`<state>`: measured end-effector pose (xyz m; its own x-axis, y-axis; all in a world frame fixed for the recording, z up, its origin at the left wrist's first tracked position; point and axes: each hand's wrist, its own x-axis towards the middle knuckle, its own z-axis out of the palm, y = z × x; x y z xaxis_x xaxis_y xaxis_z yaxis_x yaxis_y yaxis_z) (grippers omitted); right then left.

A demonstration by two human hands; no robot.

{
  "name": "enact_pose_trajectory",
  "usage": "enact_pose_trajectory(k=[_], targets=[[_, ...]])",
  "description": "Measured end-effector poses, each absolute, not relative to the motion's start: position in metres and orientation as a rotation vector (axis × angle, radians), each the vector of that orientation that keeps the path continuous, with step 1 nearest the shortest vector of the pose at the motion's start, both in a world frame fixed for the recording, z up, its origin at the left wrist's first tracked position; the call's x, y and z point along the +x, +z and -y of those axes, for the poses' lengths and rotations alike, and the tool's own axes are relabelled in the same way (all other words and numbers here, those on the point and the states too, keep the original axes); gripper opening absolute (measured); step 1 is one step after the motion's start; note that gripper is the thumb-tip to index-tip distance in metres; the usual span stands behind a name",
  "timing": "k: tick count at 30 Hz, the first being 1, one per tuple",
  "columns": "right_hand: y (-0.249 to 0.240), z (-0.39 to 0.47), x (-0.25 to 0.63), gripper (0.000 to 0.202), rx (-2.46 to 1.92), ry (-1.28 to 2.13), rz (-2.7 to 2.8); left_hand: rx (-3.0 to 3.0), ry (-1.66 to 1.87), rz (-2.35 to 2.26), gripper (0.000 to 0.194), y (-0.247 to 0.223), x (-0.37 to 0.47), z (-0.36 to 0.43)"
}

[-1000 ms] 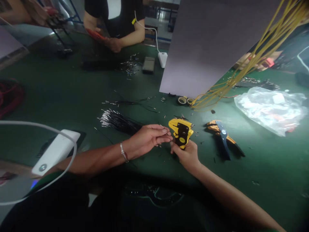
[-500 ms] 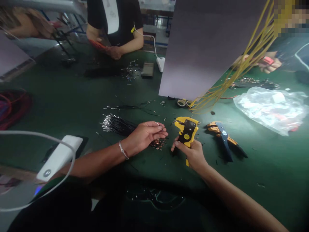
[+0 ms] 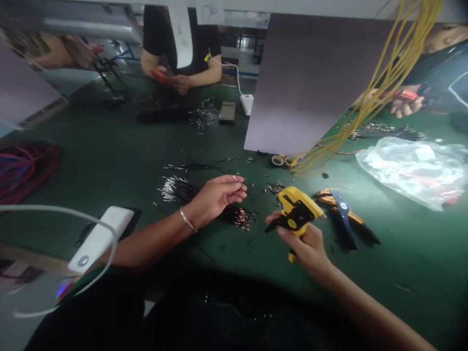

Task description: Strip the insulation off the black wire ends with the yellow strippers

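My left hand (image 3: pixel 223 195) is closed in a pinch on a thin wire (image 3: pixel 235 179), whose pale tip shows at the fingertips. Beneath that hand lies a bundle of black wires (image 3: pixel 179 189), silver ends at the left and bare copper ends (image 3: pixel 243 218) at the right. My right hand (image 3: pixel 305 241) grips a yellow and black wire stripper (image 3: pixel 298 210), its head tilted toward the right and its fingers around the handles. A small heap of dark scraps (image 3: pixel 274 188) lies just behind the stripper.
A blue and orange wire stripper (image 3: pixel 342 209) lies to the right, with a clear plastic bag (image 3: pixel 413 168) beyond. Yellow wires (image 3: pixel 351 126) hang beside a grey panel (image 3: pixel 296 83). Tape rolls (image 3: pixel 278 160) sit below it. A white power bank (image 3: pixel 100 239) is at left. Co-workers sit opposite.
My right hand has turned the yellow wire stripper, swinging its head to the right and a little lower. My left hand keeps its pinch. The whole view has shifted slightly.
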<state>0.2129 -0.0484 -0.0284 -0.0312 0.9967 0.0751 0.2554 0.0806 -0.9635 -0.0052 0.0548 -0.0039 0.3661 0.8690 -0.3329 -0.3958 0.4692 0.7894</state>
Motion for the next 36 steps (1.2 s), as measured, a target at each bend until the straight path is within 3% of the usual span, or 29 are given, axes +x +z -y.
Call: enact_pose_trajectory(k=[13, 21, 36], targets=[[-0.019, 0.044, 0.207, 0.015, -1.296, 1.199, 1.404, 0.654, 0.798, -0.737, 0.012, 0.004, -0.004, -0.048], [-0.005, 0.03, 0.192, 0.029, -1.119, 1.345, 1.081, 0.71, 0.663, -0.735, 0.015, 0.0, 0.005, -0.03], [-0.006, 0.024, 0.185, 0.013, -1.168, 1.079, 1.072, 0.737, 0.626, -0.838, 0.018, -0.014, 0.01, -0.027]])
